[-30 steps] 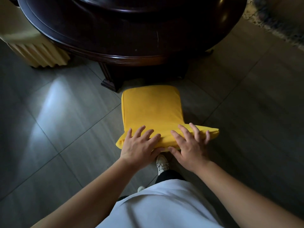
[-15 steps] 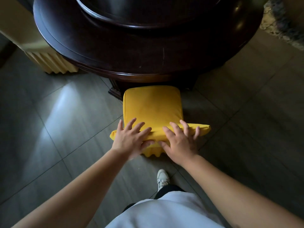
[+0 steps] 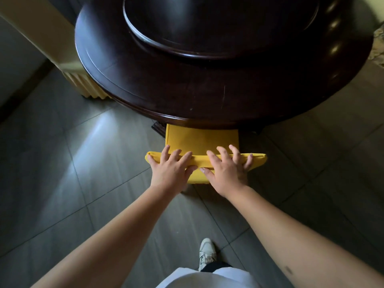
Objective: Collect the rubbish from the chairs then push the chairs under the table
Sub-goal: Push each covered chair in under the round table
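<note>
A chair with a yellow cover (image 3: 202,139) stands at the near edge of a round dark wooden table (image 3: 187,94). Most of its seat is hidden under the tabletop. Only a strip of seat and the top of the backrest show. My left hand (image 3: 171,168) and my right hand (image 3: 227,169) lie side by side on the backrest's top edge, fingers curled over it. No rubbish is visible on the visible part of the seat.
A raised round turntable (image 3: 218,26) sits on the table's middle. A cream fluted column base (image 3: 87,86) stands left of the table, next to a wall. Grey floor tiles (image 3: 72,163) spread around. My white shoe (image 3: 205,253) is behind the chair.
The chair has slid forward under the table with both hands on its backrest. Far less of the yellow seat shows now. I have stepped closer to the table.
</note>
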